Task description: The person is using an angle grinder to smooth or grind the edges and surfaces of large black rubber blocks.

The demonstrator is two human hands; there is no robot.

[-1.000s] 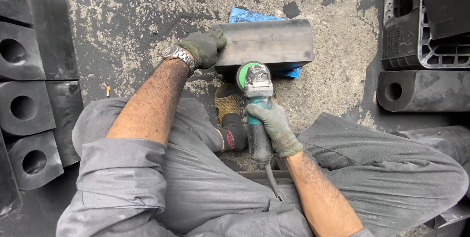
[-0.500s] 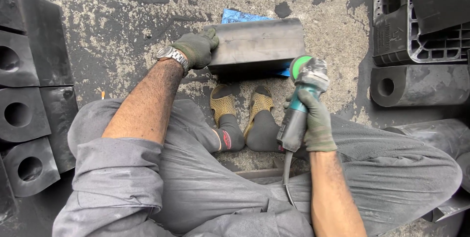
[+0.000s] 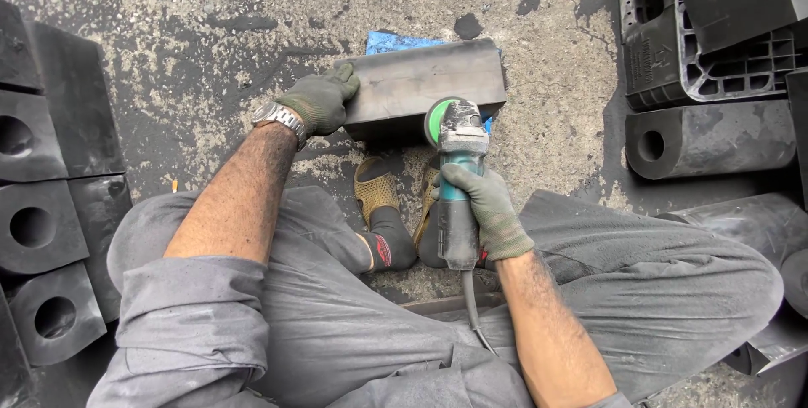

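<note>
I squat on a rough concrete floor over a long black rubber block. My gloved left hand rests on the block's left end and steadies it. My gloved right hand grips the teal body of an angle grinder. The grinder's green-backed disc touches the block's near edge, right of its middle. A wristwatch sits on my left wrist. A blue scrap pokes out from behind the block.
Black rubber blocks with round holes are stacked at the left. At the right lie a black plastic crate and a holed rubber piece. My feet in tan sandals sit just below the block. The grinder's cable runs toward me.
My right hand swung the grinder out to the right, away from the block, then brought it back; its disc is again against the block's near edge. My left hand stayed on the block.
</note>
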